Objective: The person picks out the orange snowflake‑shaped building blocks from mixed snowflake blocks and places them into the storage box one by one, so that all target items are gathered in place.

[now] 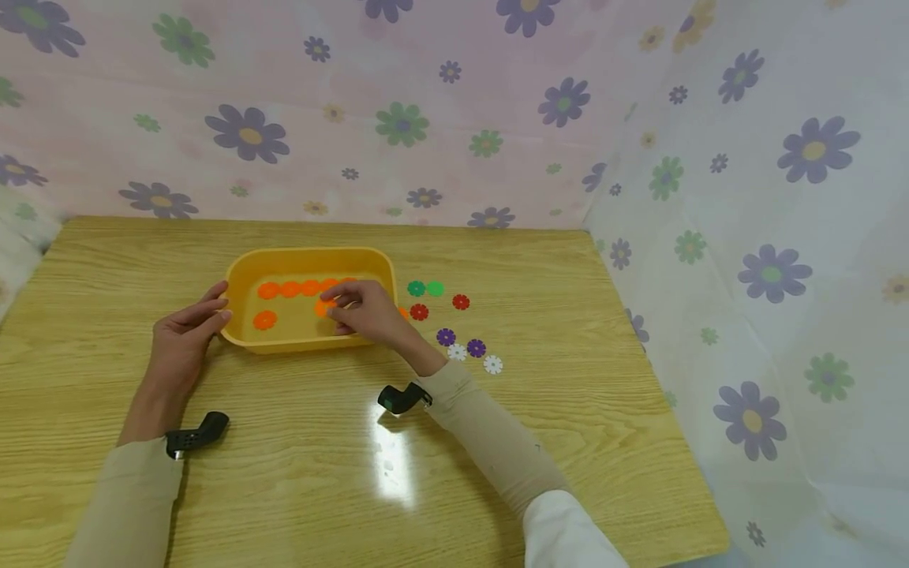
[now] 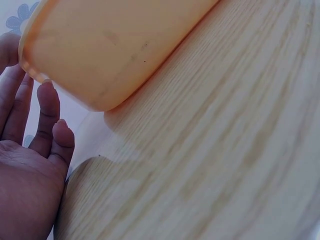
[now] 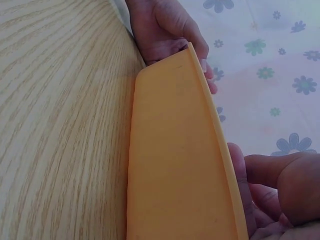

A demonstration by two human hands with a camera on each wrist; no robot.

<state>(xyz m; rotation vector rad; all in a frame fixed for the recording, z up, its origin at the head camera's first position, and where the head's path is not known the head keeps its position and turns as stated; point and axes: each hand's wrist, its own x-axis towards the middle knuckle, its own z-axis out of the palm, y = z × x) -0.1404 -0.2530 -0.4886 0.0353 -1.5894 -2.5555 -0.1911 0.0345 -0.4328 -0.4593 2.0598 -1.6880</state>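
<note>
A yellow plastic basin (image 1: 312,347) stands on the wooden table with several orange notched discs (image 1: 289,289) lined up along its far side. One more orange disc (image 1: 265,319) lies alone near its left end. My left hand (image 1: 186,335) holds the basin's left rim, thumb at the near side; in the left wrist view its fingers (image 2: 48,107) touch the rim. Over the basin's right part, my right hand (image 1: 369,315) pinches another orange disc (image 1: 325,307) between thumb and fingers. In the right wrist view the basin wall hides the disc and those fingertips.
Right of the basin lie green discs (image 1: 416,289), red discs (image 1: 461,302), purple discs (image 1: 476,348) and white discs (image 1: 493,364), flat on the table (image 1: 284,473). An orange edge (image 1: 404,313) peeks out beside the basin. Flowered cloth (image 1: 483,102) hangs behind and at the right.
</note>
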